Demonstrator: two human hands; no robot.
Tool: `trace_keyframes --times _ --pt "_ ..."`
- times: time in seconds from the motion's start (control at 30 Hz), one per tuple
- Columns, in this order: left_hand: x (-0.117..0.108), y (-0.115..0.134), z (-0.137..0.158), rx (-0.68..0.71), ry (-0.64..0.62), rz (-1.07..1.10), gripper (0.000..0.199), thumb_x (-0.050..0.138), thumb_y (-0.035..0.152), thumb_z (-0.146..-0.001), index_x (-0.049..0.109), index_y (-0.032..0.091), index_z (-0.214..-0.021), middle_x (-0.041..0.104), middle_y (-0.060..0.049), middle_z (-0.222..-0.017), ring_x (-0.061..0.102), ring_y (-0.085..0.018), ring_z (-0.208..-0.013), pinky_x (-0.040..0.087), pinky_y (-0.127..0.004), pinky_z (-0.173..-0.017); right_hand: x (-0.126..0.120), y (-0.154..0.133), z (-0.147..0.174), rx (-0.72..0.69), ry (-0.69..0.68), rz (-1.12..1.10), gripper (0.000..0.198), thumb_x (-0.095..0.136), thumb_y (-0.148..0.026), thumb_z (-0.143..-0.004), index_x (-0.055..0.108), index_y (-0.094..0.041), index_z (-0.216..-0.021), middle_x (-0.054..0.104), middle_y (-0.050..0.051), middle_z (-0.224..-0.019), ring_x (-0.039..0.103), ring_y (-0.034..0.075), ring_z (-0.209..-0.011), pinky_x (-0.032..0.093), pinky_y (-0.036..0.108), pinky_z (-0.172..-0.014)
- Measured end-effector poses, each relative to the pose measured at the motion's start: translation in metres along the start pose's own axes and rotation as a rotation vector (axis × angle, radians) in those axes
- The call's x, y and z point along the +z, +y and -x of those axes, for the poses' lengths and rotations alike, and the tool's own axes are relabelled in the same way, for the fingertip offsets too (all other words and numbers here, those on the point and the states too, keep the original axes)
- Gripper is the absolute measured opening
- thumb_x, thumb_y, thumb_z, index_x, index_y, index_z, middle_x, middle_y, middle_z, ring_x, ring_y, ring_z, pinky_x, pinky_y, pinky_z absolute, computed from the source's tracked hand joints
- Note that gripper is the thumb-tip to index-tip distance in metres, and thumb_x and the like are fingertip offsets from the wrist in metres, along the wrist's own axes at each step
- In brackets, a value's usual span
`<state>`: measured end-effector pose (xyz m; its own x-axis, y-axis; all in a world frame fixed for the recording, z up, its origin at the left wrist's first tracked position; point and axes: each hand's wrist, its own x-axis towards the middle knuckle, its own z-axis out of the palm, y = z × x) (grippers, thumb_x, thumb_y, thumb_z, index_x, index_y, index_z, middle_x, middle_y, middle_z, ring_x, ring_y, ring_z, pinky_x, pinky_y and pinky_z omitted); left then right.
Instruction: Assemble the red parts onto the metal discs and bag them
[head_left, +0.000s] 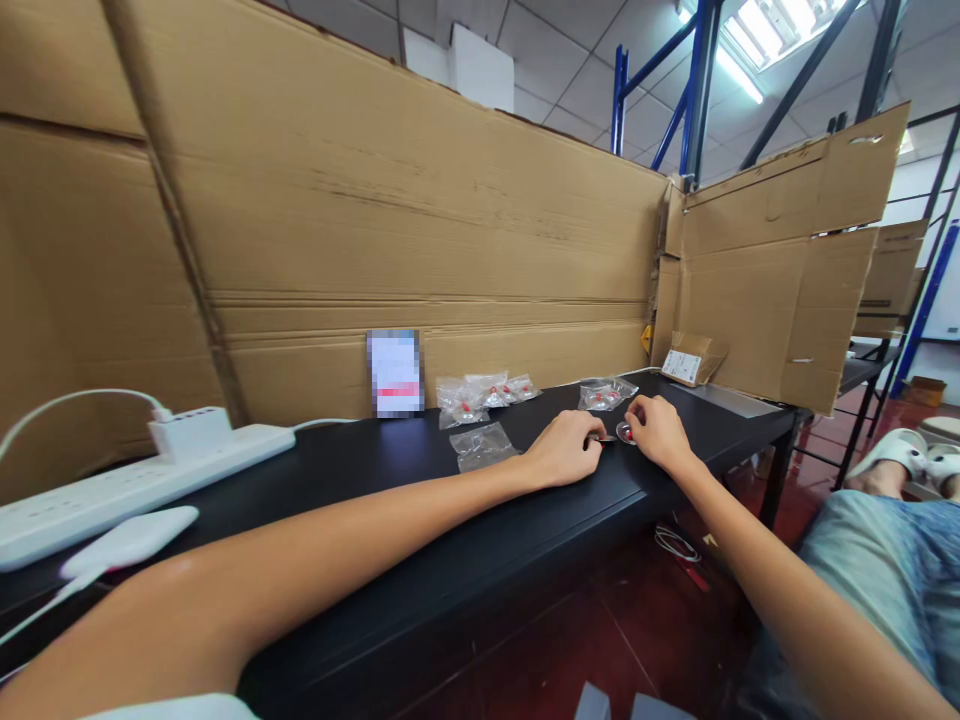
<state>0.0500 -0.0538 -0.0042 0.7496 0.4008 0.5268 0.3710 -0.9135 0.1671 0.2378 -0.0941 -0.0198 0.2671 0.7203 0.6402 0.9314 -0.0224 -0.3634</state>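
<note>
Above the black table, my left hand point(568, 448) is closed, its fingertips pinching a thin, shiny flat piece point(604, 437) that shows only in part. Just to its right, my right hand point(660, 430) grips a small round piece point(625, 433) with a shiny rim and a red middle; its exact kind is too small to make out. The two held pieces are close but apart. An empty-looking clear plastic bag point(482, 447) lies left of my left hand. Behind my hands rests another clear bag point(606, 394) with red bits inside.
Several clear bags with red parts point(487, 392) lie by the cardboard wall point(420, 220). A small upright screen point(395, 375) leans there. A white power strip point(142, 480) and white charger point(131, 541) are at left, a labelled cardboard packet point(690, 360) at right. Someone's jeans-clad legs point(877, 560) show at right.
</note>
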Motion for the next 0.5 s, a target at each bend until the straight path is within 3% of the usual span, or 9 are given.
trace_keyframes --times 0.07,0.17,0.3,0.5 --pt "0.001 -0.001 -0.004 -0.076 0.072 -0.020 0.028 0.048 0.018 -0.081 0.067 0.018 -0.100 0.069 -0.006 -0.098 0.062 -0.021 -0.094 0.046 -0.031 -0.087 -0.004 -0.005 0.005 -0.157 0.040 -0.070 0.013 0.053 -0.020 -0.085 0.066 -0.019 -0.084 0.062 0.005 -0.082 0.057 0.017 -0.076 0.039 0.026 -0.070" --pt "0.004 -0.005 -0.010 -0.202 0.060 -0.057 0.026 0.052 0.031 -0.083 0.068 0.017 -0.098 0.068 -0.010 -0.099 0.061 -0.025 -0.097 0.046 -0.034 -0.087 -0.007 -0.011 0.010 -0.344 -0.061 -0.174 0.016 0.053 -0.020 -0.087 0.069 -0.020 -0.086 0.064 0.004 -0.081 0.057 0.016 -0.074 0.040 0.026 -0.070" --pt "0.007 -0.010 -0.015 -0.256 -0.075 0.006 0.025 0.056 0.037 -0.080 0.070 0.017 -0.087 0.070 -0.010 -0.089 0.064 -0.024 -0.086 0.047 -0.031 -0.075 -0.006 -0.013 0.011 -0.367 -0.196 -0.184 0.013 0.060 -0.021 -0.085 0.072 -0.020 -0.089 0.063 0.003 -0.078 0.055 0.015 -0.069 0.039 0.025 -0.067" --pt "0.004 -0.012 -0.014 -0.248 -0.038 0.249 0.020 0.054 0.025 -0.080 0.071 0.017 -0.087 0.071 -0.004 -0.080 0.065 -0.018 -0.075 0.046 -0.025 -0.066 -0.013 -0.019 0.017 -0.425 -0.202 -0.162 0.006 0.062 -0.022 -0.085 0.067 -0.020 -0.088 0.060 0.001 -0.077 0.052 0.013 -0.068 0.036 0.024 -0.065"
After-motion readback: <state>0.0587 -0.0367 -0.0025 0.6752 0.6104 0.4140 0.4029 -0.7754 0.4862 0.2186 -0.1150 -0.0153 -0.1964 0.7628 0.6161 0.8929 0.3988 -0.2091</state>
